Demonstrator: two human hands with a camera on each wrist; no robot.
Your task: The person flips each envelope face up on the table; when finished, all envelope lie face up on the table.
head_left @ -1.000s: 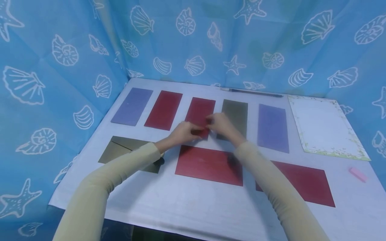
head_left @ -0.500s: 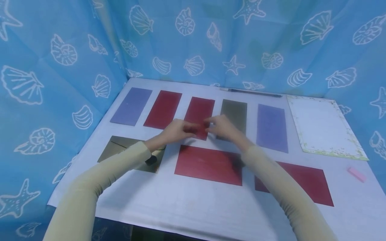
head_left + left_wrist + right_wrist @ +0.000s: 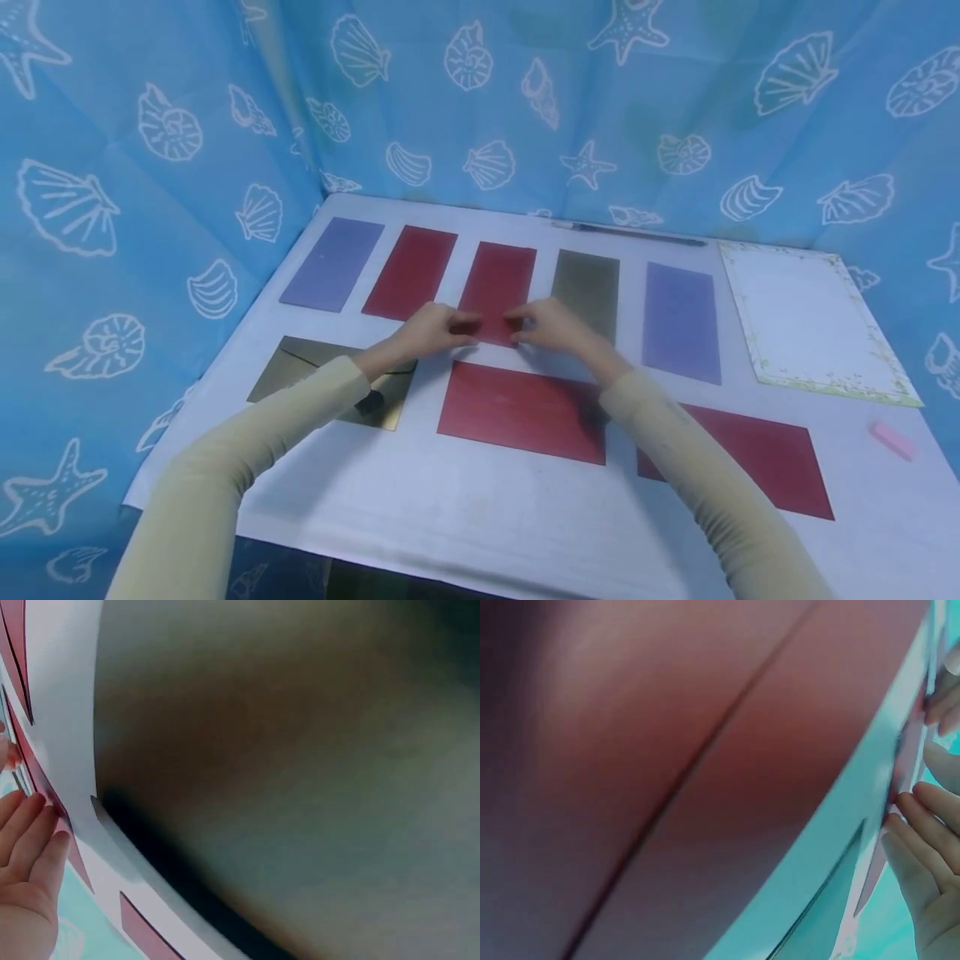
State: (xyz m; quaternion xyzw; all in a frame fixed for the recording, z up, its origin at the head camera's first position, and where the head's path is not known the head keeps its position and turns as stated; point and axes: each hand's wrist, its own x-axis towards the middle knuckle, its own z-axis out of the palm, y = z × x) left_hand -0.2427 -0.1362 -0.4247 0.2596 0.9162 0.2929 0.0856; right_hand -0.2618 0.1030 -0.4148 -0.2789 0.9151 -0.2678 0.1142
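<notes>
A red envelope (image 3: 498, 271) lies in the middle of the back row. My left hand (image 3: 426, 331) is at its lower left edge, and my right hand (image 3: 558, 327) at its lower right edge. The fingertips face each other over the paper with a gap between them. In the left wrist view the fingers of my left hand (image 3: 30, 870) are extended beside a red edge. The right wrist view has my right hand (image 3: 930, 855) with lightly bent fingers. Nearer me lies a wide red envelope (image 3: 521, 412), and under my left forearm a gold envelope (image 3: 300, 354) with a black seal.
The back row also has a purple envelope (image 3: 332, 264), a red one (image 3: 410, 271), a grey-brown one (image 3: 587, 287) and another purple one (image 3: 681, 323). A red envelope (image 3: 780, 458), bordered sheet (image 3: 813, 317), pink eraser (image 3: 892, 440) and dark pen-like stick (image 3: 637, 233) lie rightward.
My hands have drawn apart from near the middle of the red envelope toward its two sides. The left hand went left and the right hand slightly right and down. The envelopes stay put.
</notes>
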